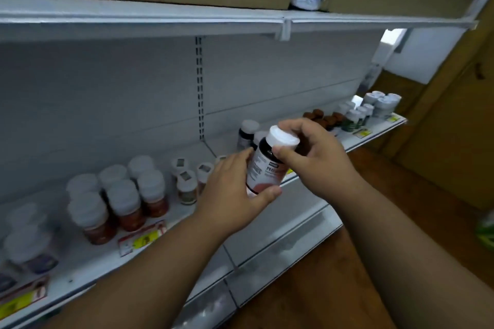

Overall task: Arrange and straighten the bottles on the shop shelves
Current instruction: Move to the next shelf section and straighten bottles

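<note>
1. The bottle, dark with a white cap, was off the shelf, tilted in mid-air in front of its near edge, between the red-brown jars at left and the brown-capped ones at far right.
2. We judged it best to turn its label outward, then set it upright beside the matching bottle behind.
3. Our left hand cupped the lower body, thumb under the base; our right hand pinched the neck, each grip narrow around the bottle.
</note>
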Available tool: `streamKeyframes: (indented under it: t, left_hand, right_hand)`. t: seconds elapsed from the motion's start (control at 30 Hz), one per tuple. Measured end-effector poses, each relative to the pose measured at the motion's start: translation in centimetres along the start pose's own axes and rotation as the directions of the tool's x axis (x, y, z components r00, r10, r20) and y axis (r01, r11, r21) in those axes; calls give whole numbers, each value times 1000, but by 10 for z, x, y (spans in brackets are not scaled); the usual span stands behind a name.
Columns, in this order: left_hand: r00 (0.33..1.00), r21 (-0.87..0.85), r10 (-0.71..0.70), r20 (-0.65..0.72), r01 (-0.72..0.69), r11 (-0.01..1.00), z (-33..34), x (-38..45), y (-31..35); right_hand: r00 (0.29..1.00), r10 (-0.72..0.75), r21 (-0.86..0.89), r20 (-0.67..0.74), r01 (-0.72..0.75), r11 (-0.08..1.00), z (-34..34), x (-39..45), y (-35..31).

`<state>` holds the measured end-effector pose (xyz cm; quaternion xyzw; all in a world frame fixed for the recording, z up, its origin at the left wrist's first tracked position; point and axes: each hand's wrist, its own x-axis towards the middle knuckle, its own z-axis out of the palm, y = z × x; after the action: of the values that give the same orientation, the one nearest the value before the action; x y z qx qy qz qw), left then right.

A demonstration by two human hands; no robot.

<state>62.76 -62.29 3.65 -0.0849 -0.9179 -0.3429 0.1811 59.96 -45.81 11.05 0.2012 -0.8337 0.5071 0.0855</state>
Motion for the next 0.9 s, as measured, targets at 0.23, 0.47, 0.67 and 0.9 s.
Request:
streamKeyframes:
  t: [0.23,0.47,0.67,0.9]
  left_hand:
    - [996,53,-66,-55,68,996,56,67,22]
    - [987,201,-144,-71,155,967,69,133,-5]
    - [941,461,-336,-47,319,828,103,164,-12]
    - [856,652,-512,-65,425,628,143,184,-14]
  right_hand:
    - [998,-9,102,69,2,995,-57,60,64]
    - [998,-58,162,9,55,985,-62,138,107]
    - [979,-206,165,-1,203,965,-54,217,142]
    - [824,-269,11,498,304,953,-18,280,189]
